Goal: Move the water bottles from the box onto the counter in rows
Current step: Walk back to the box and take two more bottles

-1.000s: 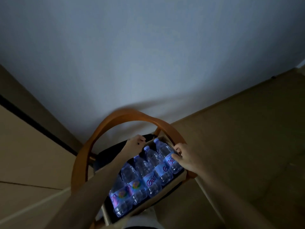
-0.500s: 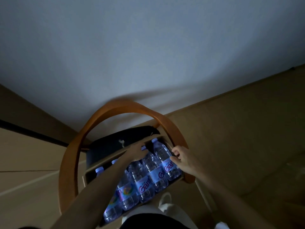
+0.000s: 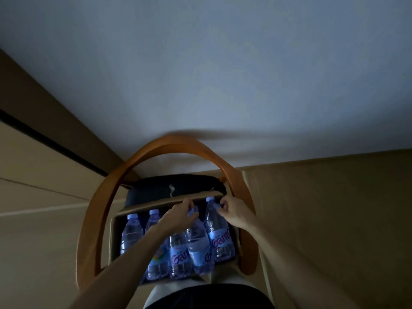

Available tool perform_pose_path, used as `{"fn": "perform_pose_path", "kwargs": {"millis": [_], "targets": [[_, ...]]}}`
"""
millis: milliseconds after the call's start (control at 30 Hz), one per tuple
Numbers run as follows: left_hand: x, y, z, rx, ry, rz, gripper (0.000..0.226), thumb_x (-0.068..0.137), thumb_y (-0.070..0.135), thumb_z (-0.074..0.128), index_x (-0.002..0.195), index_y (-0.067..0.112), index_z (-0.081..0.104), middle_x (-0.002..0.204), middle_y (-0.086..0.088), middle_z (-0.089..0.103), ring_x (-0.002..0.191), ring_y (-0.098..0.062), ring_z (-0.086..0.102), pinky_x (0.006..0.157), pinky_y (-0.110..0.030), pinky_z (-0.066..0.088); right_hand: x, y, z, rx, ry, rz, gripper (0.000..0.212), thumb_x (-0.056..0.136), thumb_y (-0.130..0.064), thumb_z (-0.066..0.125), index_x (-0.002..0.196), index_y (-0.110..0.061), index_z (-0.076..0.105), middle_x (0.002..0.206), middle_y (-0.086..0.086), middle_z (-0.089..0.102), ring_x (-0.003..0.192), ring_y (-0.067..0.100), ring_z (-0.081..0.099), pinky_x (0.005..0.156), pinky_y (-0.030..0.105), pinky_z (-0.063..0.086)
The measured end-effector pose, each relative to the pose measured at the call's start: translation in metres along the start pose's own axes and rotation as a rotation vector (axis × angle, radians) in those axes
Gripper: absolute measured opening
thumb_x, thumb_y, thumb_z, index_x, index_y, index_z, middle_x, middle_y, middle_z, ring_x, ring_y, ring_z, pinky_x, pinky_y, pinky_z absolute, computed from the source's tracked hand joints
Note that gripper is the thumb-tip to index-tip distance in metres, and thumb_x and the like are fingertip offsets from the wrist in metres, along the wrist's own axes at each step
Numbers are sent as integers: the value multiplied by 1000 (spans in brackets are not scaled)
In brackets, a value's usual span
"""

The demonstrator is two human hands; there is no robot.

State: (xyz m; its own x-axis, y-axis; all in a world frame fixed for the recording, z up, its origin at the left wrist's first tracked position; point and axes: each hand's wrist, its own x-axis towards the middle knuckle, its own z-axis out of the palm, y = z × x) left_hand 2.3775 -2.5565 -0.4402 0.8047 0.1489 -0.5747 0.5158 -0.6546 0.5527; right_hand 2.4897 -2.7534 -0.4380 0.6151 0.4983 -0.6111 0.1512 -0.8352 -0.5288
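- Head view: the water bottles (image 3: 178,248) are being kept in the box (image 3: 114,239), which is resting on a chair (image 3: 107,197).
- One bottle neck is being gripped by the left hand (image 3: 178,216), fingers clamped on it.
- The far-right bottle (image 3: 217,228) is being pinched by the right hand (image 3: 236,211).
- No bench is being shown; no bottle is seen placed, so the task appears barely started.

A chair with a curved wooden back (image 3: 156,143) stands against a pale wall (image 3: 223,74). Its seat carries a dark cushion (image 3: 156,188) (a small light mark shows on it). Tan floor (image 3: 334,208) spreads around.
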Motion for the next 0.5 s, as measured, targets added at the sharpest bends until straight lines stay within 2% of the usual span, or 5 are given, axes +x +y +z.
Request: {"fn": "perform_pose_path", "kwargs": {"millis": [67,167,333,433,500], "targets": [[-12,0,1,-3,31,-17,22,89,46,53,94,30,38,75,4,56,67,-17,55,65,-31,40,13,-4,-3,-15,-41,-22,29,94,-40,56,114,-20,55,101,-4,60,87,13,60,78,35,53],[-26,2,3,-17,60,-52,18,90,47,50,94,32,41,77,2,58,68,-18,57,66,-34,47,28,-9,-6,-43,-88,-78,35,95,-40,54,123,-20,50,112,2,57,96,17,59,76,31,49],[-45,5,15,-53,159,-102,14,93,41,50,90,30,41,79,3,57,73,-21,59,69,-35,46,49,-20,-8,-161,-243,-168,40,96,-46,47,132,-30,47,120,9,56,105,26,58,89,41,49],[-55,1,16,-73,202,-164,15,93,40,49,88,30,38,76,3,56,76,-25,62,69,-36,46,62,-31,-6,-311,-230,-176,40,94,-50,49,124,-24,48,111,7,58,96,27,59,81,38,49],[-63,-2,17,-97,229,-223,15,94,38,49,90,27,41,79,1,58,81,-27,63,69,-37,47,67,-36,-1,-417,-187,-179,44,93,-46,55,126,-19,44,111,8,59,92,28,59,73,35,46]]}}
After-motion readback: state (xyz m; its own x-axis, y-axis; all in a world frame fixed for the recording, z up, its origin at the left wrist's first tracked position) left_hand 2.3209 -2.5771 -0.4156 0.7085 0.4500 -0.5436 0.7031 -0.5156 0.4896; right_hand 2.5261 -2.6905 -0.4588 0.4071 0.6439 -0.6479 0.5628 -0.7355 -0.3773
